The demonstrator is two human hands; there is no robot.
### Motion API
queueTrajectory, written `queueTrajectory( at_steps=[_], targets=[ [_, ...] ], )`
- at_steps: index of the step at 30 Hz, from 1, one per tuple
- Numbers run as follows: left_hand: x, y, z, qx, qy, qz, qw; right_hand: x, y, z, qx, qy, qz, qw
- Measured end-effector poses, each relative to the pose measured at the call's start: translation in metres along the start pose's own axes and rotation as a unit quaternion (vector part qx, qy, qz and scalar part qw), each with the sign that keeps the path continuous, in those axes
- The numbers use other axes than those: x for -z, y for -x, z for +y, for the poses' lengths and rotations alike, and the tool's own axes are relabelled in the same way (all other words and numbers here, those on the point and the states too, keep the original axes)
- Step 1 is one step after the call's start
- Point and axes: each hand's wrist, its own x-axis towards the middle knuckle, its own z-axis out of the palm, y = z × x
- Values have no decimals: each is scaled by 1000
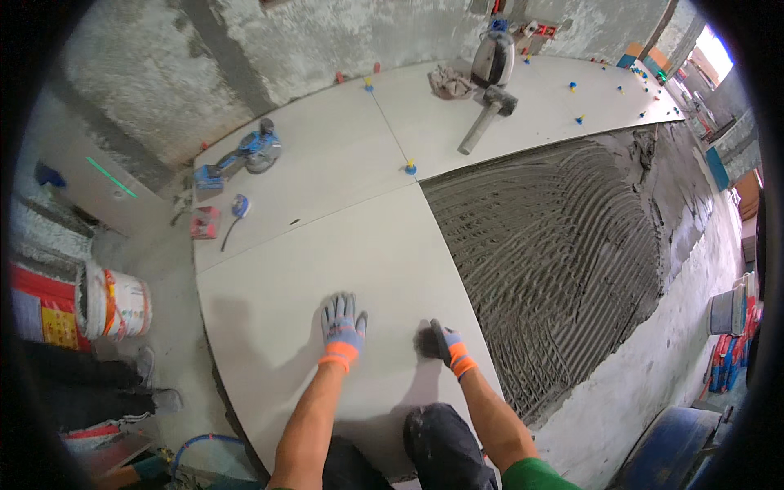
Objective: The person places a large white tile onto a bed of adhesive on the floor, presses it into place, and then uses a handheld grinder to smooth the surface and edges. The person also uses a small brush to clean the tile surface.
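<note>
Knees: dark trousers [445,445] at the bottom centre of the frame, at the near end of the large pale tile.
Right hand: gloved, low and right of centre [449,339], over the tile. Its fingers look partly curled; nothing shows in its grasp, but the dark palm and shadow merge, so I cannot tell how far it is closed or whether it touches.
Left hand: gloved, just left of it [343,322], fingers spread and palm down on the tile, holding nothing.
Near tile: fills the lower middle of the frame [380,257], lying flat under both hands, its far edge against the next tile.
Weight and feel: probably heavy, stiff and brittle, with a smooth face that bare pushing could slip on; corners would likely chip first.
Where to hold: the face offers no grip, so flat, spread palms suit pressing; lifting would call for the outer edges or suction cups.
Mortar: grey and combed into ridges [563,253], along the tile's right edge; likely soft, so uneven pressure could tilt the tile.
Spacer: blue and yellow [410,168], upper centre, at the tiles' joint.
Mallet: on the far tiles [500,101], top right of centre.
Wall: rough, grey [327,37], across the top.
</note>
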Motion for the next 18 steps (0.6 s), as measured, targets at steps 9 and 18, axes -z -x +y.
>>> queueTrajectory(
  at_steps=[9,18],
  targets=[
    [-7,-287,24,0,-93,127,988,14,12,22,-7,132,165,978],
    [14,-308,36,26,-44,46,998,-30,-6,-135,-320,244,-152,903]
  ],
)
